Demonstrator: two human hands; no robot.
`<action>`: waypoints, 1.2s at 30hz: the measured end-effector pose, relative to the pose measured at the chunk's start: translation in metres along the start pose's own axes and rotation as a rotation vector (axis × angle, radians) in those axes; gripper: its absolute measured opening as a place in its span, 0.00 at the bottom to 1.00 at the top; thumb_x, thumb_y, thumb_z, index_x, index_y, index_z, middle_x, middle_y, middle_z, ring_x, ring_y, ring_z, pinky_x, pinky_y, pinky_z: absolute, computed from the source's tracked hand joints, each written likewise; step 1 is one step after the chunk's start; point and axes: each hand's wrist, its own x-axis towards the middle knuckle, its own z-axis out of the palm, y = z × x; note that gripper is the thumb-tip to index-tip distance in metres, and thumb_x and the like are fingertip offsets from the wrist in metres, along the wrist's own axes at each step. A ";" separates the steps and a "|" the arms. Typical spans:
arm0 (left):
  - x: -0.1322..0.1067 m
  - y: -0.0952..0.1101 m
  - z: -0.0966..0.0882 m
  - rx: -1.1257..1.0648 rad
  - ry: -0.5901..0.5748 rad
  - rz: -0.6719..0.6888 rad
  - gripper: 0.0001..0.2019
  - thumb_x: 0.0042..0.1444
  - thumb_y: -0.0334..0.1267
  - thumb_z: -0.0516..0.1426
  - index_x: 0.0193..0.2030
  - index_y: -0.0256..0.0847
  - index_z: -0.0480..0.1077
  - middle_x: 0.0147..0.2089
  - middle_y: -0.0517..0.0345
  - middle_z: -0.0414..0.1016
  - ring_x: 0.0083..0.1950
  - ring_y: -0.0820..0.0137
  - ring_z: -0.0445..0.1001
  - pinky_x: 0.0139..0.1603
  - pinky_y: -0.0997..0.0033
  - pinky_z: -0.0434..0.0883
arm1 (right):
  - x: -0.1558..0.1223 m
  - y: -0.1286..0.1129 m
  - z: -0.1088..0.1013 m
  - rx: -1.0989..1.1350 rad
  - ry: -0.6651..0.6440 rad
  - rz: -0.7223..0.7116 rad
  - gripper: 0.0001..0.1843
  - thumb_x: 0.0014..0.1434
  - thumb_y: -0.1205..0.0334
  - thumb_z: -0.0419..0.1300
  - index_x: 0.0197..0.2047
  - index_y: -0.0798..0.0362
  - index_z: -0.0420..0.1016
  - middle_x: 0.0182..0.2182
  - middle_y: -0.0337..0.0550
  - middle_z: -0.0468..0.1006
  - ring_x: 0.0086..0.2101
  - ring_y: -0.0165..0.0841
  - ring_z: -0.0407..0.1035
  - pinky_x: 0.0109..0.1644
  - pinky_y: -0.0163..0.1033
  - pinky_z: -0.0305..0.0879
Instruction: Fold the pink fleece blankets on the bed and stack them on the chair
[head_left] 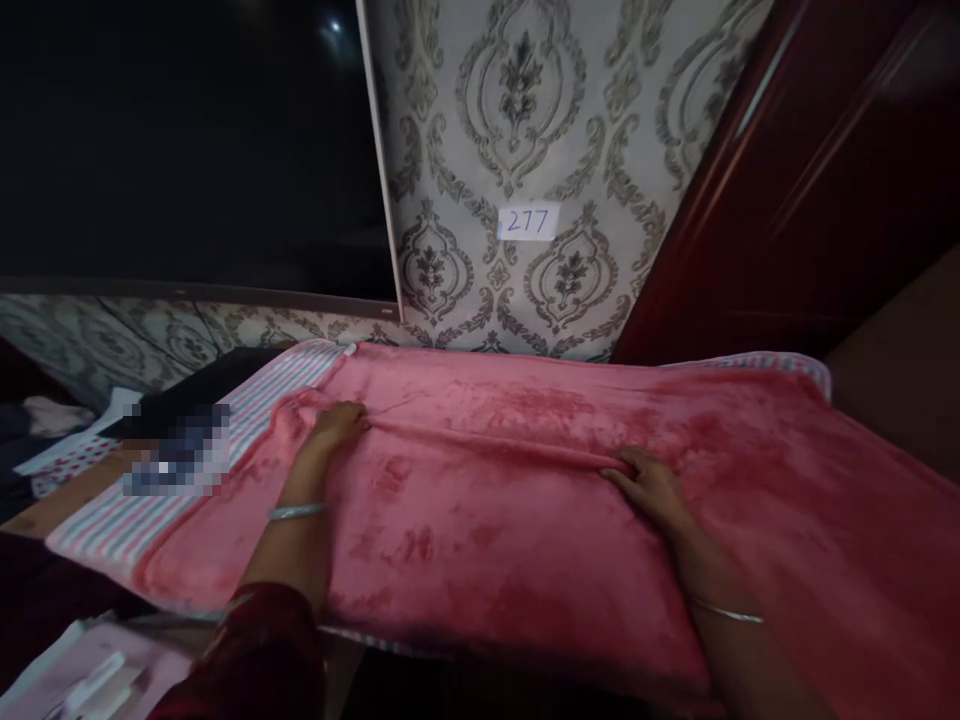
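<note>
A pink plush blanket (465, 520) lies spread over a surface in front of me, with a striped underside (127, 515) showing along its left edge. A raised ridge of cloth runs across it between my two hands. My left hand (341, 424), below a bangle on the wrist, is closed on the left end of this ridge. At the right end, my right hand (646, 482) pinches the same fold between thumb and fingers. Darker brushed patches mark the pile around both hands.
A large dark television screen (187, 140) hangs at upper left on the patterned wall, beside a paper label (528, 221) reading 277. Glossy dark red furniture (720, 200) stands at right. A pixelated object (178, 450) lies on the left edge, and a pink item (112, 665) sits at lower left.
</note>
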 end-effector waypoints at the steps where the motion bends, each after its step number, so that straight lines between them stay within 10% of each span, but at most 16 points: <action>1: -0.003 -0.006 -0.001 0.008 0.017 0.004 0.11 0.60 0.38 0.55 0.45 0.40 0.77 0.51 0.45 0.80 0.55 0.55 0.77 0.49 0.62 0.70 | 0.000 0.002 0.000 0.011 0.003 -0.004 0.17 0.61 0.46 0.57 0.35 0.50 0.79 0.32 0.46 0.79 0.33 0.40 0.73 0.40 0.42 0.68; 7: -0.025 -0.050 -0.001 0.029 0.247 0.040 0.12 0.62 0.35 0.51 0.42 0.39 0.76 0.52 0.41 0.79 0.58 0.53 0.75 0.59 0.54 0.66 | -0.005 0.009 -0.002 -0.025 0.036 -0.036 0.13 0.60 0.52 0.58 0.36 0.51 0.79 0.33 0.47 0.79 0.36 0.41 0.73 0.41 0.42 0.69; 13: -0.035 -0.048 -0.015 0.009 0.405 0.016 0.18 0.67 0.37 0.44 0.52 0.37 0.72 0.51 0.39 0.78 0.54 0.57 0.75 0.53 0.61 0.69 | -0.006 0.001 -0.012 -0.085 0.118 -0.060 0.16 0.63 0.52 0.53 0.29 0.50 0.74 0.30 0.47 0.77 0.34 0.40 0.72 0.42 0.43 0.69; 36: -0.040 -0.051 -0.033 0.135 0.151 0.126 0.14 0.63 0.34 0.50 0.45 0.39 0.77 0.53 0.40 0.78 0.56 0.57 0.75 0.51 0.64 0.68 | -0.003 0.009 -0.034 -0.237 -0.062 -0.124 0.15 0.63 0.54 0.54 0.33 0.52 0.79 0.33 0.49 0.80 0.35 0.41 0.72 0.42 0.44 0.67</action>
